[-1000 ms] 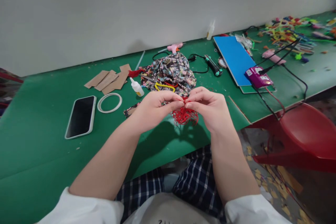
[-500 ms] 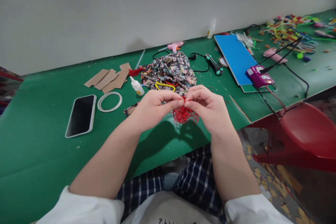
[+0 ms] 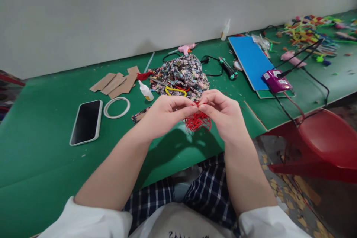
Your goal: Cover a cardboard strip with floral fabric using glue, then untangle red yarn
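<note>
My left hand point(image 3: 164, 115) and my right hand point(image 3: 223, 113) meet above the front edge of the green table point(image 3: 41, 163). Both pinch the top of a tangled bundle of red thread point(image 3: 198, 122), which hangs below the fingertips. Fingers of both hands are curled tight together. Just behind the hands lies a bunched floral cloth point(image 3: 182, 72) with yellow-handled scissors point(image 3: 174, 90) on it.
A phone point(image 3: 86, 122), a white tape ring point(image 3: 116, 108), a small glue bottle point(image 3: 145, 91) and cardboard pieces point(image 3: 117, 83) lie left. A pink glue gun point(image 3: 186, 48), blue board point(image 3: 249, 59), purple device point(image 3: 275, 81) with cables and colourful pipe cleaners point(image 3: 312, 31) sit right. A red chair point(image 3: 326, 145) stands beside the table.
Both hands stay pinched on the red thread, with only small finger shifts. The view has drifted slightly.
</note>
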Tool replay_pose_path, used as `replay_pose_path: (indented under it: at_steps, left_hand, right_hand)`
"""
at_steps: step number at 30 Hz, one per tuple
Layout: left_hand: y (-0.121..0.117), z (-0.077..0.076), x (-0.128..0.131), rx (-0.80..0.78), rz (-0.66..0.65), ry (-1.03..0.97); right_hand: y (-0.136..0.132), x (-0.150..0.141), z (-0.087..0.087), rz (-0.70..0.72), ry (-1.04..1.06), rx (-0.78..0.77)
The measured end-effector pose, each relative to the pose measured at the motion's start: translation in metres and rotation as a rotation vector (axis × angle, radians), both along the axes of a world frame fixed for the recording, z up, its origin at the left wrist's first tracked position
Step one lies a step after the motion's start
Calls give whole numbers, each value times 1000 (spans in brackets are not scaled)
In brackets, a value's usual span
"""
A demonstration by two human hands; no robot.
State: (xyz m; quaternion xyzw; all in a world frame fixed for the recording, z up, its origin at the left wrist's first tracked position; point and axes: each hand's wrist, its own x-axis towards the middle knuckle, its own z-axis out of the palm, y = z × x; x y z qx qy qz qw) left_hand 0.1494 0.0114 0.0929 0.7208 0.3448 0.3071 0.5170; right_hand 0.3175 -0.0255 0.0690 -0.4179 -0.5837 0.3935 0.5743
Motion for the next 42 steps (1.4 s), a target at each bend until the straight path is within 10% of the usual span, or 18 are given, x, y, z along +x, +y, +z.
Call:
replay_pose_path:
  at_steps: [42]
  left_hand:
    - [-4, 1, 1, 347, 91, 162]
  right_hand:
    - [2, 1, -4, -73, 55, -33]
